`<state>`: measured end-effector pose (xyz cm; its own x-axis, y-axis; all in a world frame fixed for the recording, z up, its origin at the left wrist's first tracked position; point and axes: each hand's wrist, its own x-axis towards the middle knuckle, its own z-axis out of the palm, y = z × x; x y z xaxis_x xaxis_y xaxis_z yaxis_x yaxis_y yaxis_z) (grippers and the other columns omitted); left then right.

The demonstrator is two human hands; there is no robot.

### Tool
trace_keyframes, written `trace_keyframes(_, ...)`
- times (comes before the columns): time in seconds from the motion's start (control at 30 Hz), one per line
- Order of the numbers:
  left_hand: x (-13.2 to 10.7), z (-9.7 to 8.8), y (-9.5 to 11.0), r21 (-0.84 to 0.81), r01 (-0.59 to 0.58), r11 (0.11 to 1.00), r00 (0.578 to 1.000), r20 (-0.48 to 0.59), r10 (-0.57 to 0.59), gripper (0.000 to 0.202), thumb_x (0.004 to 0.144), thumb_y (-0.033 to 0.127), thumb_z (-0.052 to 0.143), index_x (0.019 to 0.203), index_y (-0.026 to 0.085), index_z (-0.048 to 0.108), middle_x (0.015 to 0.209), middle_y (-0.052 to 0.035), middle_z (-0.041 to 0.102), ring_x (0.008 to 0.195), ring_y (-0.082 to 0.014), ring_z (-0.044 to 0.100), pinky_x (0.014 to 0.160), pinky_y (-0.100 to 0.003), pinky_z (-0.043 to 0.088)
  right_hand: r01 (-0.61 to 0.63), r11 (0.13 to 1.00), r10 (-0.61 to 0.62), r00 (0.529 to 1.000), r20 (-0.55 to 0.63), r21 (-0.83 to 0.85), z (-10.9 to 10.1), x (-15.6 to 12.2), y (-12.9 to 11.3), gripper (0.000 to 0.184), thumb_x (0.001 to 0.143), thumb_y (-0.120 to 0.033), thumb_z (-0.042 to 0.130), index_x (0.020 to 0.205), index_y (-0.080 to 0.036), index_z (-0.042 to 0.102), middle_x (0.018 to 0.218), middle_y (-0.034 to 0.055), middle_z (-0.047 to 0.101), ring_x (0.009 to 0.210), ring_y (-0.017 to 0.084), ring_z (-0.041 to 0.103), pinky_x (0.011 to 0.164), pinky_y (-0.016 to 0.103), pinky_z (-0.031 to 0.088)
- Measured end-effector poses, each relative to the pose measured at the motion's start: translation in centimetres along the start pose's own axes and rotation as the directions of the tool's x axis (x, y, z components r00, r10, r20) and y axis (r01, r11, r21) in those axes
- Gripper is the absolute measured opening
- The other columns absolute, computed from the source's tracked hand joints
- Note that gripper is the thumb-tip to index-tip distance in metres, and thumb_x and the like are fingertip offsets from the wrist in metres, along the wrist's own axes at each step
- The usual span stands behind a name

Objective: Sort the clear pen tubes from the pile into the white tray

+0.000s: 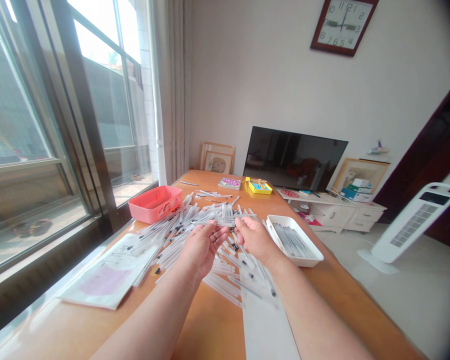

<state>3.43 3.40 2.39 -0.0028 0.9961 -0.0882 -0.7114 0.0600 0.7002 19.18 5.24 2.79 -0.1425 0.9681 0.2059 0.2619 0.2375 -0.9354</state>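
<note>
My left hand (204, 246) and my right hand (254, 239) meet over a heap of clear pen barrels (172, 254). A thin clear pen barrel (225, 221) spans the space between them. Thumb and fingers of the right hand pinch one end of it; the left thumb and forefinger close on the other end, the remaining left fingers curled. Whether a refill sits inside the barrel is too small to tell. Small black pen caps (235, 246) lie scattered among the barrels. To the right of my right hand, a white tray (308, 260) contains many slim grey refills (289, 241).
A pink basket (150, 214) stands at the table's left edge, behind an open booklet (107, 285). White paper (266, 327) lies under my right forearm. Farther back are a colourful book (229, 183) and a yellow box (260, 188). A tower fan (412, 227) stands on the floor at right.
</note>
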Motion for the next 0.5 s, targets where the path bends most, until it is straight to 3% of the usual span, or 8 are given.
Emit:
trace_keyframes(0.2, -0.03, 0.00, 0.16, -0.007, -0.001, 1.000, 1.000, 0.001, 0.001, 0.011, 0.083, 0.013, 0.067, 0.088, 0.015, 0.057, 0.082, -0.0089, 0.071, 0.078, -0.0170, 0.073, 0.074, -0.026, 0.060, 0.019, 0.999, -0.020, 1.000, 0.016, 0.050, 0.09, -0.22, -0.34, 0.042, 0.089, -0.061, 0.050, 0.077, -0.021, 0.052, 0.059, -0.0037, 0.056, 0.044, 0.009, 0.044, 0.043, 0.021, 0.034)
trace_keyframes(0.37, -0.06, -0.10, 0.02, 0.013, -0.009, 1.000, 0.999, 0.047, 0.008, 0.010, 0.085, 0.014, 0.067, 0.088, 0.015, 0.058, 0.085, -0.0099, 0.072, 0.081, -0.0173, 0.073, 0.075, -0.026, 0.060, -0.094, 0.974, 0.087, 0.995, 0.047, 0.204, 0.16, -0.37, -0.59, 0.043, 0.087, -0.060, 0.054, 0.073, -0.020, 0.050, 0.053, -0.0057, 0.050, 0.041, 0.007, 0.036, 0.040, 0.020, 0.027)
trace_keyframes(0.5, -0.17, 0.04, -0.01, 0.029, -0.013, 1.000, 0.997, 0.073, 0.011, 0.013, 0.084, 0.017, 0.069, 0.091, 0.015, 0.059, 0.088, -0.0102, 0.072, 0.084, -0.0178, 0.072, 0.078, -0.028, 0.059, -0.108, 0.964, 0.109, 0.994, 0.009, 0.242, 0.06, -0.31, -0.92, 0.041, 0.085, -0.058, 0.058, 0.076, -0.018, 0.054, 0.059, -0.0023, 0.057, 0.043, 0.007, 0.043, 0.041, 0.020, 0.029)
